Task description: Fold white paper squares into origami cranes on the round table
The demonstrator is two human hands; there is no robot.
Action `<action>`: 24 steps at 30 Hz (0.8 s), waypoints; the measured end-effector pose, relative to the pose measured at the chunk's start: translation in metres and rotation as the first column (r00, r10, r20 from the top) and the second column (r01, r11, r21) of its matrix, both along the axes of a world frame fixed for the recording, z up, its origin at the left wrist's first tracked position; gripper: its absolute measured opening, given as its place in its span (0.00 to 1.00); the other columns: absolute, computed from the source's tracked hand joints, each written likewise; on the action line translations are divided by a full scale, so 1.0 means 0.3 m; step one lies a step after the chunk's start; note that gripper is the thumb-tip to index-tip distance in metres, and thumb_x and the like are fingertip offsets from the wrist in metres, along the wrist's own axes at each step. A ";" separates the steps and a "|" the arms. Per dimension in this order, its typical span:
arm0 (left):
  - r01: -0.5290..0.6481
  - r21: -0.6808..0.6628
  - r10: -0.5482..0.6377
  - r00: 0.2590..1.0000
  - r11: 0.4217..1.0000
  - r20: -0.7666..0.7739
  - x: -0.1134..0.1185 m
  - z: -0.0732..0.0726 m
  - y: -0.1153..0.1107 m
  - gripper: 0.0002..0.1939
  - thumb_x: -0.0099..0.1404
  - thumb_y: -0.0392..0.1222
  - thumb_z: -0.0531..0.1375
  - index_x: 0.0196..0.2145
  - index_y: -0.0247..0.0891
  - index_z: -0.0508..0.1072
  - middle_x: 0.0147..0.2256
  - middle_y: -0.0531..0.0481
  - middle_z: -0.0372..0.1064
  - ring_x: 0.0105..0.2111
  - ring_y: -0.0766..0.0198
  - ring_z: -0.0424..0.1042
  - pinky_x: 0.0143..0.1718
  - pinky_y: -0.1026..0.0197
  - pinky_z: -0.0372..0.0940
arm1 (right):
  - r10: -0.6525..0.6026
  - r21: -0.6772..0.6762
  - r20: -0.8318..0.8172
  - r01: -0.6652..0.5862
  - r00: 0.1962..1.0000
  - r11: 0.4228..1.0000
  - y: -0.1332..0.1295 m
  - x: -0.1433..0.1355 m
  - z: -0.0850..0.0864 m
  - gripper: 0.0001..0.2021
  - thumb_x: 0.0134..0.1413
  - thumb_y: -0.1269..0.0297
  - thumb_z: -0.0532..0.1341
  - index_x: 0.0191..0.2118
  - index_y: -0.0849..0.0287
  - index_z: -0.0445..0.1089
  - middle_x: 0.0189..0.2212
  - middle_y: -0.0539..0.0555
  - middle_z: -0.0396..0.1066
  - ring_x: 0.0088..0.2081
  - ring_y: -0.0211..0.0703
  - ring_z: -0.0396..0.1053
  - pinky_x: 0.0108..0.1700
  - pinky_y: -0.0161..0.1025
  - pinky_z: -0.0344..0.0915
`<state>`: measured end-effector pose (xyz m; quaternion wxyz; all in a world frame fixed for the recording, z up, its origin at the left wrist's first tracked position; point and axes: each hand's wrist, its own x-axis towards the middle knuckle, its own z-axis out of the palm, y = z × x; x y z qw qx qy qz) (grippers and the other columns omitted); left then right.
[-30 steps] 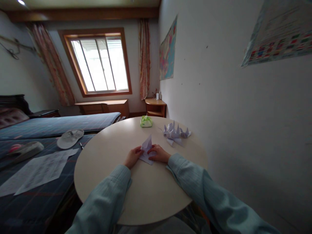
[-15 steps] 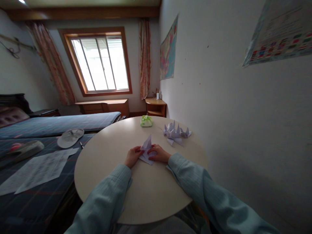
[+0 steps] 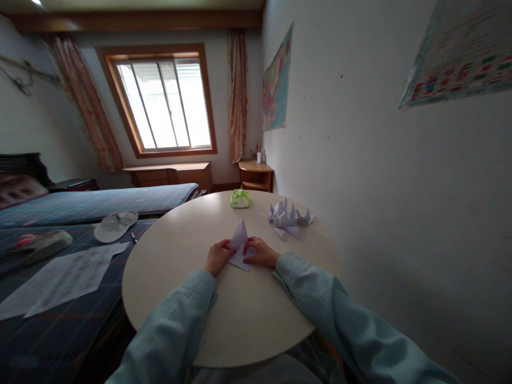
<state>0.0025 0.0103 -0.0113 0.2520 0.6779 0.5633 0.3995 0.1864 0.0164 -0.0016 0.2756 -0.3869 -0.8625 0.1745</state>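
Between my hands is a folded sheet of white paper [image 3: 240,241], its pointed flap standing up and its lower corner towards me. My left hand [image 3: 220,256] grips its left edge between thumb and fingers. From the right, my right hand [image 3: 261,251] pinches the opposite side, fingers curled over the folds. Both hands rest low over the round table [image 3: 172,250]. Beyond my right hand lies a cluster of folded paper cranes [image 3: 286,214], with loose folded pieces at its near side. Some of the folds under my fingers are hidden.
A green tissue pack [image 3: 240,199] sits at the table's far edge. Left of the table, a bed [image 3: 80,304] bears printed sheets [image 3: 68,277], a pen [image 3: 134,238] and a white cap [image 3: 116,226]. The wall [image 3: 376,202] runs close along the right.
The paper's upright flap has opened wider and its tip has shifted slightly left. Both hands stay nearly in place, still holding the paper.
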 end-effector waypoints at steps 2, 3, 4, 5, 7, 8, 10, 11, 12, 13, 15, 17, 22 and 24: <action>-0.010 0.003 0.010 1.000 1.000 -0.011 0.001 0.004 -0.003 0.16 0.46 0.41 0.60 0.36 0.36 0.71 0.26 0.52 0.70 0.26 0.66 0.69 0.28 0.66 0.62 | 0.006 0.000 0.002 -0.006 1.000 1.000 -0.003 0.001 0.002 0.12 0.33 0.61 0.65 0.30 0.56 0.71 0.41 0.54 0.63 0.44 0.43 0.60 0.48 0.40 0.55; -0.011 0.005 0.011 1.000 1.000 -0.015 0.001 0.005 -0.004 0.16 0.47 0.41 0.60 0.36 0.36 0.71 0.26 0.52 0.70 0.26 0.66 0.68 0.28 0.66 0.62 | 0.008 -0.002 0.003 -0.008 1.000 1.000 -0.004 0.001 0.002 0.12 0.33 0.61 0.65 0.30 0.56 0.71 0.42 0.54 0.62 0.44 0.43 0.60 0.48 0.40 0.55; -0.013 0.005 0.013 1.000 1.000 -0.019 0.001 0.006 -0.005 0.16 0.47 0.41 0.59 0.36 0.36 0.71 0.25 0.52 0.70 0.25 0.66 0.68 0.28 0.66 0.62 | 0.011 -0.005 0.004 -0.011 1.000 1.000 -0.004 0.001 0.002 0.12 0.33 0.61 0.65 0.31 0.56 0.71 0.42 0.54 0.62 0.45 0.43 0.60 0.48 0.40 0.55; -0.012 0.006 0.013 1.000 1.000 -0.025 0.002 0.007 -0.005 0.16 0.47 0.40 0.59 0.36 0.36 0.71 0.25 0.52 0.70 0.25 0.66 0.68 0.28 0.66 0.62 | 0.013 -0.008 0.002 -0.013 1.000 1.000 -0.005 0.001 0.003 0.13 0.33 0.61 0.65 0.32 0.55 0.71 0.42 0.54 0.62 0.45 0.44 0.60 0.48 0.40 0.54; -0.015 0.009 0.016 0.999 1.000 -0.037 0.002 0.009 -0.005 0.16 0.47 0.40 0.59 0.36 0.36 0.71 0.25 0.52 0.70 0.25 0.66 0.68 0.28 0.65 0.61 | 0.022 -0.014 -0.003 -0.022 1.000 1.000 -0.006 0.002 0.003 0.13 0.34 0.61 0.65 0.33 0.55 0.72 0.42 0.54 0.62 0.45 0.44 0.60 0.49 0.41 0.54; -0.018 0.010 0.018 0.999 1.000 -0.041 0.002 0.009 -0.005 0.16 0.47 0.40 0.59 0.36 0.36 0.71 0.25 0.52 0.70 0.26 0.66 0.68 0.28 0.65 0.61 | 0.026 -0.015 -0.008 -0.026 1.000 1.000 -0.006 0.002 0.004 0.13 0.34 0.60 0.65 0.33 0.54 0.72 0.42 0.54 0.62 0.45 0.44 0.60 0.49 0.41 0.54; -0.018 0.013 0.018 0.999 1.000 -0.044 0.002 0.010 -0.006 0.15 0.47 0.40 0.59 0.35 0.36 0.71 0.25 0.52 0.70 0.26 0.66 0.68 0.28 0.65 0.61 | 0.031 -0.018 -0.011 -0.031 0.999 0.999 -0.008 0.002 0.006 0.13 0.34 0.60 0.65 0.33 0.54 0.72 0.42 0.54 0.63 0.45 0.44 0.59 0.49 0.41 0.54; -0.016 0.015 0.016 0.999 1.000 -0.044 0.002 0.012 -0.007 0.15 0.47 0.40 0.59 0.35 0.36 0.71 0.25 0.52 0.70 0.26 0.66 0.68 0.28 0.65 0.61 | 0.030 -0.019 -0.009 -0.031 0.999 0.999 -0.008 0.002 0.007 0.13 0.34 0.60 0.64 0.33 0.54 0.72 0.42 0.54 0.63 0.45 0.44 0.60 0.49 0.41 0.54; -0.015 0.015 0.016 0.999 1.000 -0.044 0.002 0.013 -0.007 0.15 0.47 0.40 0.59 0.35 0.36 0.71 0.25 0.52 0.70 0.26 0.66 0.68 0.28 0.65 0.61 | 0.029 -0.019 -0.004 -0.029 1.000 0.999 -0.008 0.002 0.007 0.13 0.35 0.60 0.64 0.33 0.54 0.72 0.42 0.55 0.63 0.45 0.44 0.60 0.49 0.41 0.54; -0.015 0.016 0.015 0.999 1.000 -0.045 0.002 0.014 -0.008 0.15 0.46 0.40 0.59 0.35 0.36 0.71 0.25 0.52 0.70 0.26 0.66 0.68 0.28 0.65 0.61 | 0.026 -0.018 0.000 -0.026 1.000 0.999 -0.008 0.002 0.008 0.13 0.35 0.60 0.64 0.33 0.54 0.72 0.42 0.55 0.62 0.45 0.44 0.60 0.49 0.41 0.54; -0.021 0.015 0.022 0.999 1.000 -0.043 0.002 0.015 -0.009 0.15 0.46 0.40 0.60 0.35 0.36 0.71 0.25 0.52 0.70 0.26 0.66 0.68 0.28 0.65 0.61 | 0.026 -0.010 0.006 -0.026 1.000 1.000 -0.008 0.002 0.008 0.13 0.35 0.60 0.64 0.33 0.54 0.72 0.42 0.55 0.63 0.44 0.44 0.60 0.49 0.41 0.54; -0.021 0.018 0.022 0.999 1.000 -0.039 0.002 0.014 -0.009 0.16 0.46 0.40 0.60 0.35 0.36 0.71 0.26 0.51 0.70 0.26 0.66 0.68 0.29 0.66 0.61 | 0.031 0.000 0.000 -0.031 1.000 1.000 -0.007 0.002 0.007 0.13 0.35 0.60 0.64 0.33 0.54 0.72 0.41 0.55 0.63 0.44 0.44 0.60 0.49 0.41 0.54; -0.004 0.003 0.004 1.000 1.000 -0.020 0.002 0.006 -0.004 0.16 0.46 0.41 0.60 0.35 0.36 0.71 0.25 0.52 0.70 0.25 0.67 0.68 0.27 0.67 0.61 | 0.032 -0.012 -0.022 -0.032 0.999 0.999 -0.003 0.002 -0.001 0.13 0.34 0.61 0.65 0.33 0.54 0.72 0.42 0.55 0.62 0.44 0.44 0.60 0.49 0.42 0.54; 0.001 -0.012 0.000 1.000 1.000 0.007 0.002 0.004 -0.002 0.15 0.46 0.41 0.60 0.34 0.36 0.71 0.24 0.52 0.70 0.24 0.67 0.68 0.25 0.67 0.61 | 0.032 -0.015 -0.024 -0.033 0.999 0.999 0.000 0.002 -0.004 0.13 0.34 0.61 0.65 0.33 0.54 0.72 0.43 0.55 0.62 0.44 0.45 0.60 0.49 0.43 0.54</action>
